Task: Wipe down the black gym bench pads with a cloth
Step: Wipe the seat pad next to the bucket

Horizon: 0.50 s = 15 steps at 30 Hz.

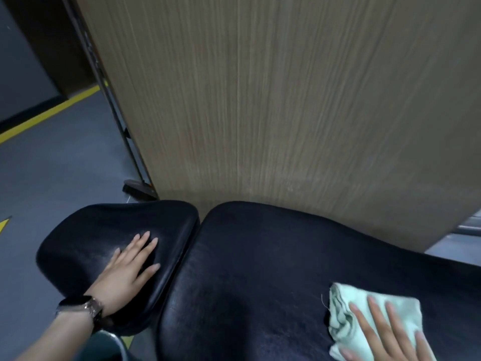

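Flat and spread, my right hand (385, 334) pressed straight fingers down on a pale green cloth (364, 319), pinning it rather than gripping it. That folded, rumpled cloth lay on the long black bench pad (260, 269), beneath my palm and reaching a little beyond my fingertips and off to their left. A loose thread trailed from the cloth's left edge.

Well off to the left of the cloth, my left hand (127, 269) rested open, fingers straight and fanned, on the smaller black seat pad (104, 230). A dark wristband with a metal clasp (83, 306) circled that wrist. A narrow gap separated the two pads, running between my hands. Both pads showed faint pale streaks on their shiny surface.

Beyond the pads, a tall light wood-grain panel (286, 100) rose, filling most of the view ahead of the cloth. Farther left of my left hand lay grey floor (52, 165) crossed by a yellow stripe (49, 113). A thin metal post on a dark foot (138, 188) stood at the panel's left edge.
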Each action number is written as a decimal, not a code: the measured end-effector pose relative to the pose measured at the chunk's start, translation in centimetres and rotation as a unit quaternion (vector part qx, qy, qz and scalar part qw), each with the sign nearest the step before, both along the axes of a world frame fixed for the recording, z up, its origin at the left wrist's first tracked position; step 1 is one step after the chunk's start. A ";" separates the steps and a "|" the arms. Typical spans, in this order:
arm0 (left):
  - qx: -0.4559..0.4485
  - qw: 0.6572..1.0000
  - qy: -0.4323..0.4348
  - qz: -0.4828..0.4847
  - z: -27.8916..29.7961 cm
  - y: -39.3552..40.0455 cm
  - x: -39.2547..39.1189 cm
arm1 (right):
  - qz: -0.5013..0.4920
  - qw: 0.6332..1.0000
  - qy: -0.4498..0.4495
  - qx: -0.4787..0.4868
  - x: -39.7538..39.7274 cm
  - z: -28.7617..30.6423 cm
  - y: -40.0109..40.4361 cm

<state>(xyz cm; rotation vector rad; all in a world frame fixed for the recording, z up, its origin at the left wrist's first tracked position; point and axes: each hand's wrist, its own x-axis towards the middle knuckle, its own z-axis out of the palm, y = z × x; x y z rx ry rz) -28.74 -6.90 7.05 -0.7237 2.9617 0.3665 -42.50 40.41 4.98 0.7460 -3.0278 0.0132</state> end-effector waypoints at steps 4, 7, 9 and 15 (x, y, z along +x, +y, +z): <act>0.006 0.999 -0.045 -0.003 0.1 0.3 -0.2 | 0.032 0.997 -0.047 -0.059 1.0 1.7 -2.7; 0.014 0.999 -0.032 0.004 0.3 0.3 -0.6 | 0.003 0.996 -0.030 -0.088 0.2 2.2 -3.1; 0.019 0.999 -0.044 0.004 0.6 0.2 -0.7 | -0.001 0.997 -0.057 -0.044 0.4 2.0 -3.3; 0.004 0.997 -0.073 0.016 1.1 0.9 -0.7 | -0.044 0.997 -0.069 -0.013 0.8 2.7 -3.6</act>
